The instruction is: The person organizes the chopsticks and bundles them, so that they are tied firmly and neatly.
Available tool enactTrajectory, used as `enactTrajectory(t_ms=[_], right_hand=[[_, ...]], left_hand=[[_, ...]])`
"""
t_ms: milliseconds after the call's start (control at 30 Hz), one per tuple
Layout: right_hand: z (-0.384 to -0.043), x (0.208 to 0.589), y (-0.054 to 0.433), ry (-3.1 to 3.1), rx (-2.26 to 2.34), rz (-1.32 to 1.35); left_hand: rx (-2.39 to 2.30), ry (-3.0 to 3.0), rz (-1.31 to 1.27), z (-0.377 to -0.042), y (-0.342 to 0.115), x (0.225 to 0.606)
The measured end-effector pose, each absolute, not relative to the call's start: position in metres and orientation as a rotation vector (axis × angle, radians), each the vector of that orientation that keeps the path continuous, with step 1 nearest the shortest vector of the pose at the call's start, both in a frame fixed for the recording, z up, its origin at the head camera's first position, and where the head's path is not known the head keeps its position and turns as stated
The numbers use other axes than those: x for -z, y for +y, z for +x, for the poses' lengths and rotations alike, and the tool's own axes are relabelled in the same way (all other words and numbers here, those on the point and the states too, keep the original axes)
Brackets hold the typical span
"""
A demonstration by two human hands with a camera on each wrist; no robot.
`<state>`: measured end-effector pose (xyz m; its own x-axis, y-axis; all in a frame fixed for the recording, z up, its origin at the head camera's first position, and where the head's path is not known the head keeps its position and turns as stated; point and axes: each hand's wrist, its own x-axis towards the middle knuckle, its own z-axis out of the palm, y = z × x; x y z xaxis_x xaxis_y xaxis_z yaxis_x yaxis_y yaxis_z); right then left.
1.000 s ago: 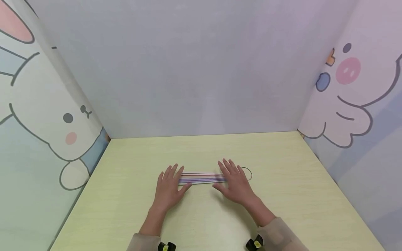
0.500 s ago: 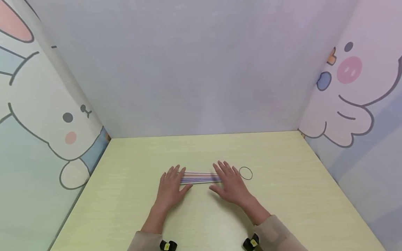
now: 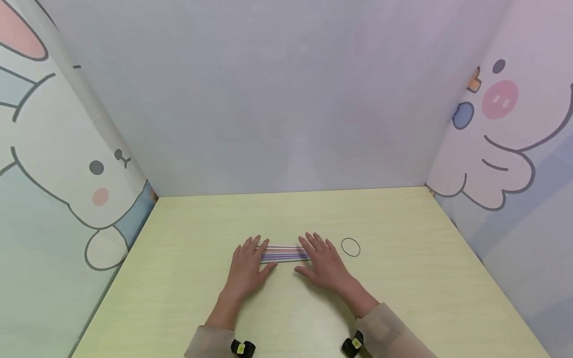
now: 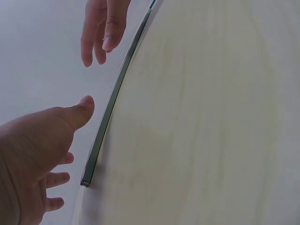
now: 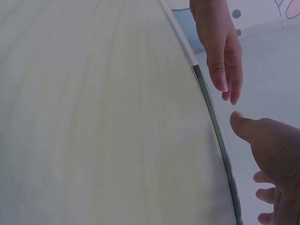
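Observation:
A row of long thin coloured sticks (image 3: 285, 254) lies side by side across the table, white, red, purple and dark green among them. My left hand (image 3: 246, 269) lies over their left end and my right hand (image 3: 327, 267) over their right part. Both have straight, spread fingers and grip nothing; contact with the sticks cannot be told. In the left wrist view the nearest stick (image 4: 108, 110) is dark green, its near end beside my left thumb (image 4: 80, 112). The right wrist view shows that green stick (image 5: 216, 126) running past my right thumb (image 5: 243, 125).
A thin dark ring (image 3: 341, 246) lies flat on the pale wooden table (image 3: 286, 214), to the right of my right hand. A plain grey wall (image 3: 286, 99) stands behind, and side panels with cartoon animals flank the table.
My right hand has slid left along the sticks, away from the ring, which is now fully uncovered. My left hand has shifted slightly right, so the gap between the hands is narrower.

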<state>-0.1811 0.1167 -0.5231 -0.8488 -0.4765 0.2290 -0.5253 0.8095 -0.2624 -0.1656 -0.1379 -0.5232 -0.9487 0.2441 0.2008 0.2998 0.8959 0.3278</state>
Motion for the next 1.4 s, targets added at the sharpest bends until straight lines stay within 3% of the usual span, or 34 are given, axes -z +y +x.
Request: enactTrajectory(t_ms=[1400], right_hand=[[-0.199, 0.530, 0.111, -2.761, -0.551, 0.849]], left_hand=[[0.600, -2.843, -0.610, -0.182, -0.127, 0.532]])
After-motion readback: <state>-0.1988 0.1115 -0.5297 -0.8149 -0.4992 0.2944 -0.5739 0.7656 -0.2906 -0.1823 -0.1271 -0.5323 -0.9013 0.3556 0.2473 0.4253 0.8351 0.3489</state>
